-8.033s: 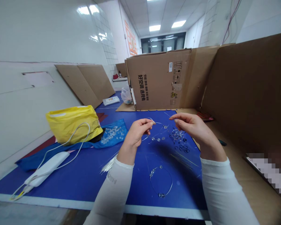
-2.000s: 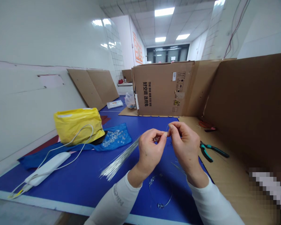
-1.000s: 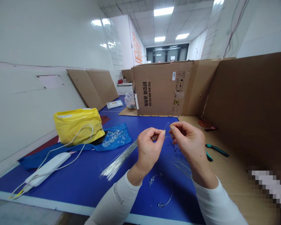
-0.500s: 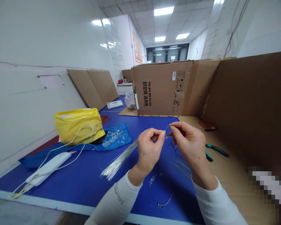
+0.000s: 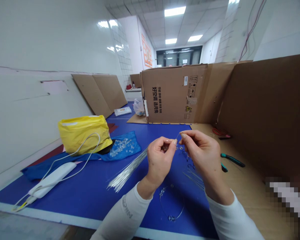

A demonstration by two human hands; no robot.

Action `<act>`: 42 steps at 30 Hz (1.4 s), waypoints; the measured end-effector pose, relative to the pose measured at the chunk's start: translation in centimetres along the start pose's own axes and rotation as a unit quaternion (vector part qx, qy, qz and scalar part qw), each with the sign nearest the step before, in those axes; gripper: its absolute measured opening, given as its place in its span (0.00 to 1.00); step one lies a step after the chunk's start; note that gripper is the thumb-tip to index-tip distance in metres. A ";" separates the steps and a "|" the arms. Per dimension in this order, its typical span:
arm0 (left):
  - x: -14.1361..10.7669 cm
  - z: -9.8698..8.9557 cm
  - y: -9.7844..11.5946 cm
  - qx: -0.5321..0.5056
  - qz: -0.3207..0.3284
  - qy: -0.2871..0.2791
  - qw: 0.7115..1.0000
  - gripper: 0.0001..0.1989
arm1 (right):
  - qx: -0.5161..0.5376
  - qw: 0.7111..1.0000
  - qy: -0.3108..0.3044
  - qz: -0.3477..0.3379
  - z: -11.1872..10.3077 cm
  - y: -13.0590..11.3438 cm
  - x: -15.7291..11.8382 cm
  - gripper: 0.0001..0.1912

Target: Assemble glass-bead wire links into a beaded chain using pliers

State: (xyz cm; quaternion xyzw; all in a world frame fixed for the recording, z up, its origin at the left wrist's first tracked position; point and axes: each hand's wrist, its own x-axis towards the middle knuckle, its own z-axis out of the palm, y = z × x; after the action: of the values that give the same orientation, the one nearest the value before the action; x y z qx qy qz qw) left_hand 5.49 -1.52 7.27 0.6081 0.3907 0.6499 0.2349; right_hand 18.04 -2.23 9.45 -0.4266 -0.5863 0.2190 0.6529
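Note:
My left hand is closed in a pinch on a thin wire, with a clear bead showing by its curled fingers. My right hand pinches the same wire a short way to the right, fingertips against thumb. Below the hands is a wire loop carrying clear beads; I cannot tell whether it joins the wire in my fingers. A bundle of straight silvery wires lies left of my left hand. Behind my right wrist are a few more loose wires, partly hidden.
Clear beads lie on a blue cloth beside a yellow bag. A white power strip with its cable is at left. Teal-handled pliers rest at right on cardboard. A large carton stands behind.
My right hand has shifted very slightly, with both hands still pinching the wire. Otherwise the scene looks the same.

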 end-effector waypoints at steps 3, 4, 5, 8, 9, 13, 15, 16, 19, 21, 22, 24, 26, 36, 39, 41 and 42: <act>0.2 -0.1 0.1 -0.007 -0.005 -0.006 1.000 0.10 | 0.010 0.999 -0.039 0.017 -0.8 0.0 0.4 0.11; 0.2 -0.1 0.1 -0.008 -0.006 -0.009 1.000 0.10 | 0.006 0.999 -0.043 0.017 -1.1 0.1 0.6 0.12; 0.2 -0.1 0.1 -0.009 -0.007 -0.012 1.000 0.10 | 0.000 0.999 -0.045 0.016 -1.3 0.1 0.8 0.12; 0.3 -0.1 0.1 -0.008 -0.011 -0.020 1.000 0.10 | -0.013 0.999 -0.040 0.011 -1.4 0.5 1.1 0.10; 0.3 -0.1 0.1 -0.008 -0.012 -0.021 1.000 0.10 | -0.012 0.999 -0.041 0.010 -1.4 0.6 1.1 0.10; 0.4 -0.2 0.1 -0.016 -0.020 -0.030 0.999 0.11 | 0.003 0.999 -0.035 0.014 -1.0 0.9 1.1 0.09; 0.4 -0.1 0.0 -0.030 -0.038 -0.040 0.998 0.11 | 0.010 0.999 -0.027 0.017 -0.9 0.9 1.1 0.09; 0.5 -0.1 0.0 -0.042 -0.050 -0.045 0.997 0.11 | 0.011 0.999 -0.026 0.018 -0.9 0.9 1.1 0.09; 0.6 -0.2 -0.3 -0.088 -0.084 -0.066 0.990 0.11 | 0.020 0.999 -0.033 0.029 -1.0 0.8 1.2 0.10; 0.9 -0.3 -0.5 -0.113 -0.107 -0.085 0.984 0.12 | 0.028 0.998 -0.030 0.040 -1.1 0.8 1.3 0.10; 1.0 -0.4 -0.5 -0.121 -0.119 -0.096 0.981 0.13 | 0.030 0.998 -0.025 0.045 -1.1 0.7 1.3 0.10; 1.2 -0.6 -0.4 -0.129 -0.134 -0.116 0.976 0.13 | 0.028 0.998 -0.011 0.055 -1.2 0.7 1.4 0.11; 1.3 -0.7 -0.2 -0.128 -0.139 -0.130 0.973 0.13 | 0.022 0.998 -0.001 0.063 -1.3 0.7 1.5 0.11; 1.5 -0.9 0.1 -0.144 -0.160 -0.163 0.963 0.10 | 0.027 0.997 0.018 0.065 -1.7 0.9 2.0 0.11; 1.6 -1.1 0.2 -0.148 -0.158 -0.175 0.961 0.09 | 0.005 0.998 0.022 0.061 -1.8 0.9 2.0 0.11; 1.6 -1.2 0.2 -0.145 -0.157 -0.179 0.960 0.08 | -0.017 0.999 0.025 0.044 -1.8 1.0 1.9 0.10; 1.6 -1.2 0.3 -0.140 -0.156 -0.179 0.961 0.08 | -0.028 0.999 0.029 0.030 -1.8 1.1 1.9 0.10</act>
State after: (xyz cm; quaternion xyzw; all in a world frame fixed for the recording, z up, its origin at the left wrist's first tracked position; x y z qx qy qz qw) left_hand 4.11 -0.73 8.51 0.6066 0.3373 0.5341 0.4827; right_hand 20.43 -0.75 9.76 -0.4686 -0.5601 0.2095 0.6502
